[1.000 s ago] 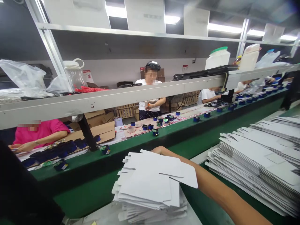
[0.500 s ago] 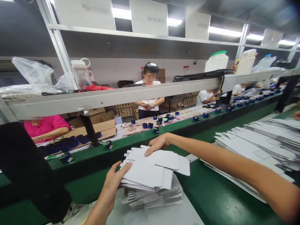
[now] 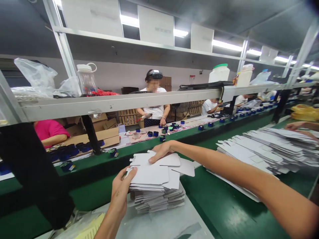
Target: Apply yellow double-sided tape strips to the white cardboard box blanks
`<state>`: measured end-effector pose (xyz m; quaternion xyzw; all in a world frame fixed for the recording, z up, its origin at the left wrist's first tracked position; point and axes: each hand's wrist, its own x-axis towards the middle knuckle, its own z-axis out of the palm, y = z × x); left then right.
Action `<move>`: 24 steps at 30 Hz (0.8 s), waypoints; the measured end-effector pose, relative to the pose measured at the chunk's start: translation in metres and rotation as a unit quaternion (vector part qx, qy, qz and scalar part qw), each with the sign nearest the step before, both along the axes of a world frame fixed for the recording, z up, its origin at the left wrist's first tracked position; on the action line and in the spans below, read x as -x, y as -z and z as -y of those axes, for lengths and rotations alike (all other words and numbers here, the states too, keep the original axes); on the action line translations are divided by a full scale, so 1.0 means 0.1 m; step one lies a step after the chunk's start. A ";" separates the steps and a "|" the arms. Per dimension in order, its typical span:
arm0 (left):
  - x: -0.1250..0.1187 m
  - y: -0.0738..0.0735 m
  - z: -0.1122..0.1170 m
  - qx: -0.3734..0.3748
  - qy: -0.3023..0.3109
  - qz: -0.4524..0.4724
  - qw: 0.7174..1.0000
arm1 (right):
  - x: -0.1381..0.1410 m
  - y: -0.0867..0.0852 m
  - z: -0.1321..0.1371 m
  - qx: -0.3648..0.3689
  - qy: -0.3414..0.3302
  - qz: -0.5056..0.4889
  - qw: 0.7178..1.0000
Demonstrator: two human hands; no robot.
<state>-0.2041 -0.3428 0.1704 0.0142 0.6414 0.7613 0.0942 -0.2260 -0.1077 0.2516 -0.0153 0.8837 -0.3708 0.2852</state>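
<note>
A stack of flat white die-cut cardboard blanks point(image 3: 156, 186) lies on a pale sheet in front of me. My left hand point(image 3: 122, 189) grips the near left edge of the upper blanks, thumb on top and fingers under. My right hand point(image 3: 161, 150) rests on the far edge of the top blank point(image 3: 149, 172), fingers curled over it. My right forearm reaches in from the lower right across the green belt point(image 3: 224, 205).
A large fanned pile of the same white blanks point(image 3: 259, 149) lies to the right. Beyond a green conveyor point(image 3: 129, 156) carrying small blue parts point(image 3: 113, 152), other people work at a far table. A black post point(image 3: 32, 172) stands at the left, a grey shelf point(image 3: 124, 101) overhead.
My left hand has come into view and taken hold of the stack's left edge. My right hand stayed on the far edge. The camera turned slightly right.
</note>
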 end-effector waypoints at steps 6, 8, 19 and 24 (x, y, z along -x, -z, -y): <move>-0.01 0.00 -0.06 -0.032 -0.018 0.000 0.999 | 0.00 0.01 -0.02 0.032 -0.011 -0.015 0.999; -0.02 0.01 -0.06 -0.039 -0.023 -0.011 0.999 | -0.01 0.00 -0.02 0.042 -0.016 -0.024 0.999; -0.10 0.00 -0.08 -0.072 -0.041 -0.061 0.995 | -0.05 -0.07 0.01 0.096 -0.051 -0.055 0.993; -0.09 0.02 -0.10 -0.084 -0.041 -0.057 0.994 | -0.03 -0.06 0.01 0.092 -0.063 -0.033 0.993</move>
